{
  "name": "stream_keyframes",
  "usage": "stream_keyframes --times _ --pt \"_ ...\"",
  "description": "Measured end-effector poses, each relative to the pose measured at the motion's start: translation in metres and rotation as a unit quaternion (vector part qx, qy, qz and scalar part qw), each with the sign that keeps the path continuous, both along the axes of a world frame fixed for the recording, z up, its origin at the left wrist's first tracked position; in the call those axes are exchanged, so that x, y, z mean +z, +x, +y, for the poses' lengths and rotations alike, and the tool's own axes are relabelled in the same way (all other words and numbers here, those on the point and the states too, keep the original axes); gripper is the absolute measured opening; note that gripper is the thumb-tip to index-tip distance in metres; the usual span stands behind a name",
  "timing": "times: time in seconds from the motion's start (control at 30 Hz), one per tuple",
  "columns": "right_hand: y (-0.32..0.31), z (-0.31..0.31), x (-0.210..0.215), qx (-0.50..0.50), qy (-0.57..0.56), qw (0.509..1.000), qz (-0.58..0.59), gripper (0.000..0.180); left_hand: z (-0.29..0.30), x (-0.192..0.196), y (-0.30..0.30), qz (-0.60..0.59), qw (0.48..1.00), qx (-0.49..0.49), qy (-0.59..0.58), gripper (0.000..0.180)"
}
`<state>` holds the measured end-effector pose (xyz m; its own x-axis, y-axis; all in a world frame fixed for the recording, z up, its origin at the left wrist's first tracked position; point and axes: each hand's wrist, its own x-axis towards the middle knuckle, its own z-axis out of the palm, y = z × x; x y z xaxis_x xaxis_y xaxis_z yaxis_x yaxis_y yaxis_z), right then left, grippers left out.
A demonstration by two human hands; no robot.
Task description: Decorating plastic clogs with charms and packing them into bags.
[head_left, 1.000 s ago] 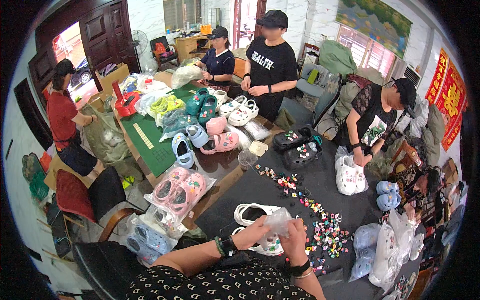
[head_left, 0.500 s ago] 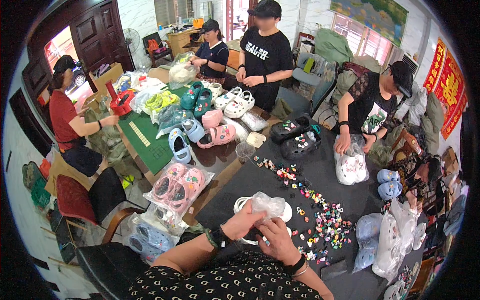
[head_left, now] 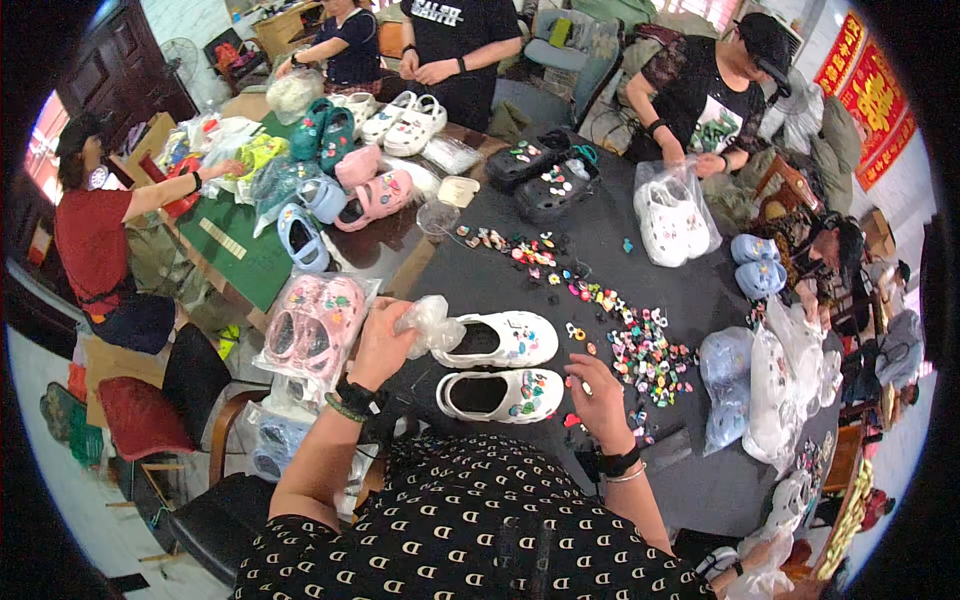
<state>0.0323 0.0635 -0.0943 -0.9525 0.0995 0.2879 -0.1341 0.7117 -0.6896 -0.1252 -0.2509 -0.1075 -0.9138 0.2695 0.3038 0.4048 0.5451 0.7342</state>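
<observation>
Two white clogs with coloured charms lie side by side on the dark table in front of me, the far one [head_left: 500,338] and the near one [head_left: 500,393]. My left hand [head_left: 382,340] grips a crumpled clear plastic bag [head_left: 430,322] beside the far clog's heel. My right hand [head_left: 600,392] hovers just right of the clogs with its fingers curled, beside a scatter of small coloured charms [head_left: 640,355]. Whether a charm sits in its fingers I cannot tell.
A bagged pink pair [head_left: 315,320] lies at my left. Black clogs [head_left: 545,170] and pink clogs [head_left: 365,195] lie farther off. Several people work around the table; one across it bags white clogs [head_left: 675,220]. Bagged pale clogs [head_left: 760,380] pile at right.
The two clogs, held together in the bag before, now lie uncovered on the table. My left hand has drawn the bag off to the left; my right hand has moved right toward the charms.
</observation>
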Motion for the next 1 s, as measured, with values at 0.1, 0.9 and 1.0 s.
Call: stream_keyframes --times 0.1,0.9,1.0 --pt "0.016 0.01 -0.027 0.01 0.032 0.999 0.005 0.018 0.017 0.001 0.006 -0.079 0.994 -0.067 -0.028 0.022" --pt "0.08 0.052 -0.1 -0.071 -0.015 0.988 -0.139 0.013 0.079 -0.114 0.003 -0.344 0.913 -0.219 0.016 0.028" --pt "0.084 0.056 -0.108 -0.088 -0.022 0.985 -0.149 0.012 0.085 -0.097 -0.006 -0.274 0.923 -0.259 -0.068 0.026"
